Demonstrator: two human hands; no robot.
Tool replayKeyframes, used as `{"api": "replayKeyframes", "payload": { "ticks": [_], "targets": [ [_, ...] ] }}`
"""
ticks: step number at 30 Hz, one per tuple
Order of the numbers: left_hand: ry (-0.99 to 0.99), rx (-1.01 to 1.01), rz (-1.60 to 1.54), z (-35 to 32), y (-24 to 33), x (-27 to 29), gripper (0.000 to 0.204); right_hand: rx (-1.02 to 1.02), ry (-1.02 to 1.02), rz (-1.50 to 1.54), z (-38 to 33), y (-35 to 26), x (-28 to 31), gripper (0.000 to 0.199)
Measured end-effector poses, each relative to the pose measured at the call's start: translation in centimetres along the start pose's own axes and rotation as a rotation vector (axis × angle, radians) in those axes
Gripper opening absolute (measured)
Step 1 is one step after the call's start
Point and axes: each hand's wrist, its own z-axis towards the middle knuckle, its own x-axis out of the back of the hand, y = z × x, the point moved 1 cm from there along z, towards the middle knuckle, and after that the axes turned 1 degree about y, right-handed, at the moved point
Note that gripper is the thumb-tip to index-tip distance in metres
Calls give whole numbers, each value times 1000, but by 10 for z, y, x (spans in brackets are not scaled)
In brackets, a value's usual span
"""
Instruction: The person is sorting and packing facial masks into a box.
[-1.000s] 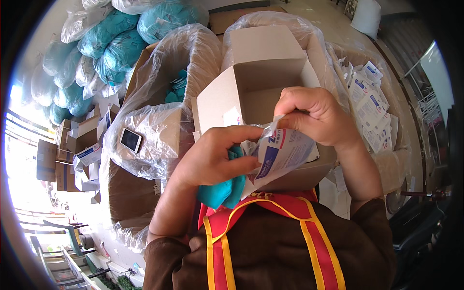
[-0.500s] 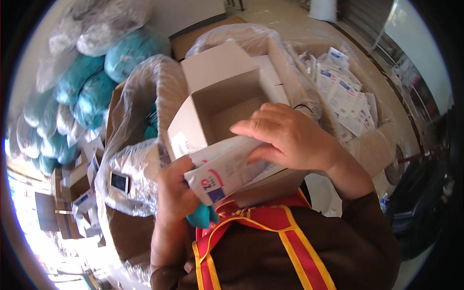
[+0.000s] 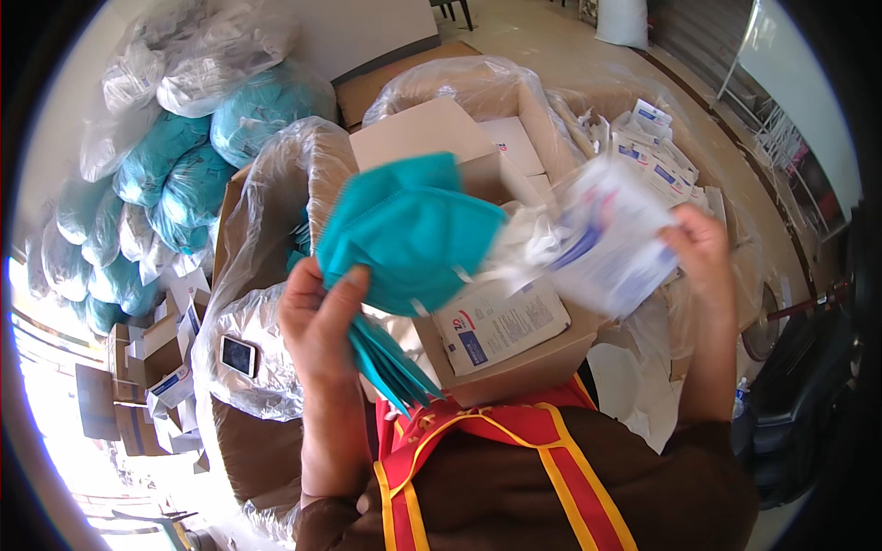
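Now the left hand (image 3: 317, 323), fingers closed, pinched teal masks (image 3: 400, 239) over the left side of the box (image 3: 542, 360). Over its right, the right hand (image 3: 704, 244) gripped a blurred pouch (image 3: 611, 246), just drawn away, leaving the upper mask seemingly unwrapped.

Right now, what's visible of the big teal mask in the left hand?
The teal mask looks like fabric, with a seam across it and white bits along its lower edge. The left hand pinches the mask's lower left with its fingers, above more teal pieces. Its right tip points toward the white packet; contact is unclear.
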Motion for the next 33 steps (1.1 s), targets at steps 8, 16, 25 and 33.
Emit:
{"api": "replayKeyframes", "payload": {
  "ticks": [8, 16, 25, 33],
  "targets": [
    [2, -81, 106, 12, -9, 0, 15, -28, 409, -318, 62, 145, 179, 26],
    [-58, -131, 270, -5, -9, -22, 16, 327, -163, -151, 64, -25, -45, 27],
    [31, -61, 103, -4, 1, 14, 17, 686, -578, -359, 29, -92, -137, 18],
    [-263, -103, 158, -8, 11, 13, 15, 913, -410, -202, 28, -143, -155, 19]
  ]
}}
